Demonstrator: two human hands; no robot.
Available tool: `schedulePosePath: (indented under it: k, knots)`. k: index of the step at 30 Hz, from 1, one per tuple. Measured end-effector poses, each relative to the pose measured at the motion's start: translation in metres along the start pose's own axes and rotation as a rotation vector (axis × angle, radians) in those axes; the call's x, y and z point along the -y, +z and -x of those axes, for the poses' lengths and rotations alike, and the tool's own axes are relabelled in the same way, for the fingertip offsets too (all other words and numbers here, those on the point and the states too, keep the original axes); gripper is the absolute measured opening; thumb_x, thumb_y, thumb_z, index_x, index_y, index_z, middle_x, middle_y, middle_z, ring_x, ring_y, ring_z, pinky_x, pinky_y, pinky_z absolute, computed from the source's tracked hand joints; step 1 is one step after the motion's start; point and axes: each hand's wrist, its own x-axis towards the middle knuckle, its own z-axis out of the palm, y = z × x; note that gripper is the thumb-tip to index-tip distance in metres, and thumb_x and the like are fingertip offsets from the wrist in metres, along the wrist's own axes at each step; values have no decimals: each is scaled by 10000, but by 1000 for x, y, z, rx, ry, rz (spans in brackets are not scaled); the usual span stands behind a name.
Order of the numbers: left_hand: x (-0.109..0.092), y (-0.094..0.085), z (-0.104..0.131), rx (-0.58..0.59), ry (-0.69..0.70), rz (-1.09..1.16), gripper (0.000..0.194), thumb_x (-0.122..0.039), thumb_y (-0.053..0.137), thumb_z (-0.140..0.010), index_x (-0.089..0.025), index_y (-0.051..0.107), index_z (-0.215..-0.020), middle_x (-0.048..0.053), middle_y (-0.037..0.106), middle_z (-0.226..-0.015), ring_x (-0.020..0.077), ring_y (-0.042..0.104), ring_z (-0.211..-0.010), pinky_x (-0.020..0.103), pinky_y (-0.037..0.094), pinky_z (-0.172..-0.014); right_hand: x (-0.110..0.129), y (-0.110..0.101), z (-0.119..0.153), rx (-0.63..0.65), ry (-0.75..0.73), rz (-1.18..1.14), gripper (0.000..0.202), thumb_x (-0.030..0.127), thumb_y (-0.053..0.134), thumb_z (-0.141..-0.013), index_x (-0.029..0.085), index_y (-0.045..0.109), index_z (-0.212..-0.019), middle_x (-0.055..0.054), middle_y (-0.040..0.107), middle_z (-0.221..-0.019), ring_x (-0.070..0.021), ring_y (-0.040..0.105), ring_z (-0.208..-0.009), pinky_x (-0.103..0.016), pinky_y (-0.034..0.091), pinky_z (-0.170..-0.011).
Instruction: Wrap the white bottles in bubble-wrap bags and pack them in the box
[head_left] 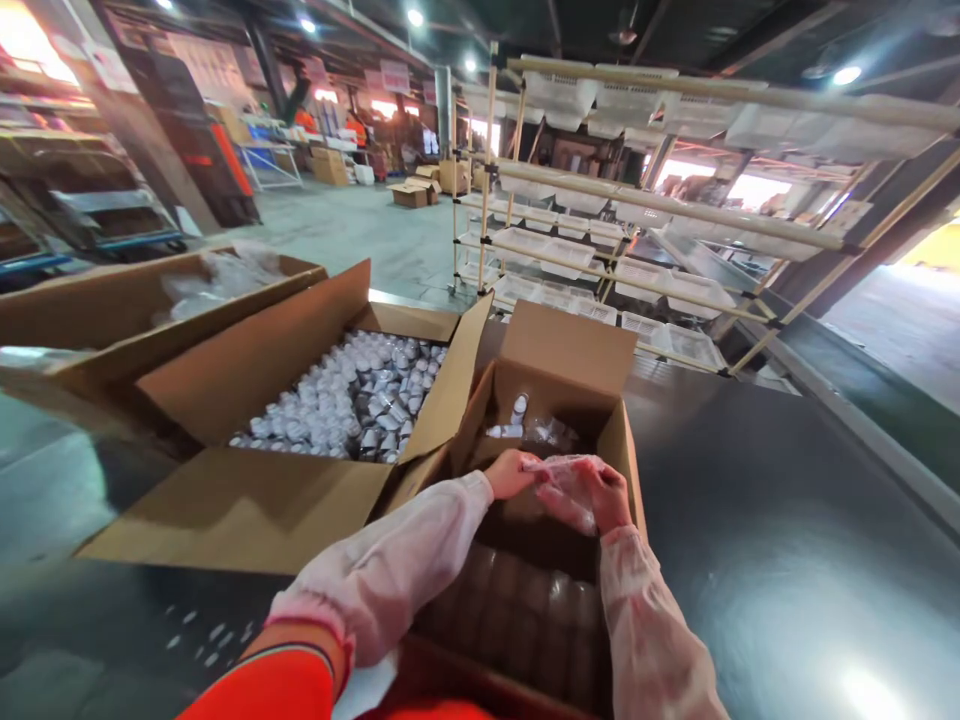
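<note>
A clear plastic bag (564, 490) is stretched between my two hands, above an open cardboard box (630, 470). My left hand (513, 474) pinches one side of the bag's edge, and my right hand (611, 497) grips the other side. What the bag holds, if anything, I cannot make out. Inside the box, small white bottles (519, 408) lie by some crumpled clear plastic at the far end. Rows of wrapped, shiny-topped items (517, 600) fill the near end in shadow. My forearms partly cover the box.
A larger open carton (300, 510) full of white-capped bottles (322, 400) stands at left. Beyond it is another carton (90, 345) with plastic film. A pipe rack (570, 185) with white bins rises behind the dark table (720, 500). People in orange are far back.
</note>
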Motion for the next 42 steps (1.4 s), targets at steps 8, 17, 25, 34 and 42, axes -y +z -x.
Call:
schedulePosePath:
  k: [8,17,25,34,42]
  knots:
    - [8,-13,-17,-222,-147,133,265,-385,594,-734,-127,640,-697,-10,585,-576,90,476,-497,214,389,-483,7,-7,2,341,253,2,616,392,842,-467,168,599,-987,-57,689,-840,-205,654,-688,-271,520,-523]
    - [1,-29,-16,-187,-297,155,309,-394,729,-630,-126,601,-546,3,564,-475,112,526,-492,248,462,-504,5,-13,-5,227,198,28,413,396,741,-618,194,582,-941,13,644,-679,-117,579,-525,-203,440,-434]
    - [-8,-26,-12,-192,-179,227,321,-438,728,-618,-131,634,-614,-45,543,-529,68,479,-525,190,394,-522,8,-9,1,323,202,49,449,463,758,-567,168,595,-864,16,615,-598,-119,532,-457,-218,399,-399]
    - [-6,-20,-14,-222,-221,380,349,-406,791,-526,-102,677,-657,19,625,-607,95,526,-557,238,411,-560,2,8,7,261,185,-63,580,345,861,-473,172,576,-947,-26,688,-840,-184,653,-736,-248,542,-586]
    - [-17,-30,-14,-170,-276,392,350,-261,832,-473,-113,654,-735,18,648,-673,127,591,-598,265,463,-591,-11,10,-16,-88,215,-464,490,355,899,-350,143,683,-734,-4,714,-668,-152,664,-628,-223,595,-621]
